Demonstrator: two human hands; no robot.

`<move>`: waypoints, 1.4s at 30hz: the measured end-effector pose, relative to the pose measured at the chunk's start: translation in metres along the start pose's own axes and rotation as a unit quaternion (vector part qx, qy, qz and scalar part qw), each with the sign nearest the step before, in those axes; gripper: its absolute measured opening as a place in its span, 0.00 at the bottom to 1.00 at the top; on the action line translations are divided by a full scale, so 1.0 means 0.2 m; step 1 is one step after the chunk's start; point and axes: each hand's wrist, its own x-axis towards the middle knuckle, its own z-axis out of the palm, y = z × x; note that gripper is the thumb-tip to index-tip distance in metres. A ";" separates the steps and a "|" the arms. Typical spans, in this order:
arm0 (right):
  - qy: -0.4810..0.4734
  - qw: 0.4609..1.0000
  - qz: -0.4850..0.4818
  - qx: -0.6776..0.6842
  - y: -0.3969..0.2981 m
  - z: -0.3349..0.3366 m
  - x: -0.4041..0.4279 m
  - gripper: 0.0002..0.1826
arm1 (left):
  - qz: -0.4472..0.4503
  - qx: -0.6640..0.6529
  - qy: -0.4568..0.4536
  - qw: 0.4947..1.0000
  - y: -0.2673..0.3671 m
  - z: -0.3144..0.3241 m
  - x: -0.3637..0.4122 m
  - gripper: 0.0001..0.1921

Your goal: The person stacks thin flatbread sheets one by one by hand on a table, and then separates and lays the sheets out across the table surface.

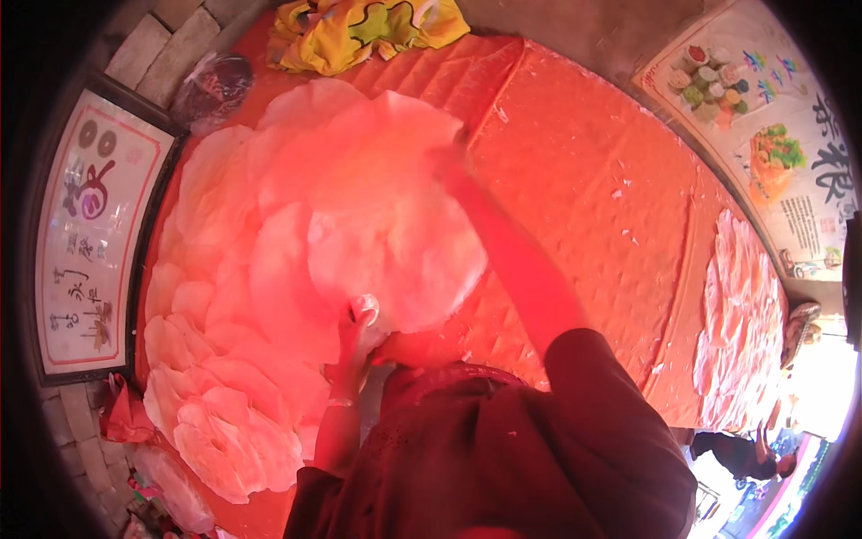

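Many thin, round pale sheets (222, 323) overlap in a wide pile on a red cloth (572, 202), all tinted by reddish light. The nearest round sheet (397, 263) lies on top, its edge lifting slightly at the lower side. My left hand (357, 323) is at the lower edge of that sheet, with a small whitish round thing at its fingers; its grip is unclear. My right arm reaches across the cloth, and my right hand (448, 162) is blurred over the pile's upper right edge. Its fingers cannot be made out.
Framed calligraphy (101, 236) stands at the left, and a printed poster (774, 135) at the upper right. A yellow cloth or bag (370, 34) lies at the far edge, near a clear plastic bag (214, 91). More thin sheets (737, 330) are spread at the right. A person (741, 455) is farther off at the lower right.
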 end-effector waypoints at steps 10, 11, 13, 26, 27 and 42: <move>0.115 0.983 -0.122 -0.075 -0.69 -1.45 -0.85 0.07 | 0.047 0.122 0.049 0.990 0.23 0.03 -0.10 0.12; 0.148 0.978 -0.101 -0.105 -0.61 -1.62 -0.99 0.04 | 0.040 0.137 0.019 0.990 0.27 0.05 -0.14 0.12; 0.335 0.836 -0.192 -0.390 -0.33 -1.86 -1.18 0.05 | -0.017 0.121 0.032 0.992 0.27 -0.04 -0.12 0.12; -0.089 0.925 0.299 0.214 0.43 -0.57 -1.16 0.33 | -0.126 -0.171 -0.063 0.975 0.45 0.40 -0.48 0.18; -0.123 0.955 0.223 0.156 0.38 -0.55 -1.06 0.30 | -0.116 -0.176 -0.057 0.976 0.45 0.37 -0.50 0.18; 0.026 0.994 -0.104 0.008 -0.60 -1.52 -0.95 0.19 | -0.090 -0.019 0.005 0.996 0.24 0.11 -0.23 0.13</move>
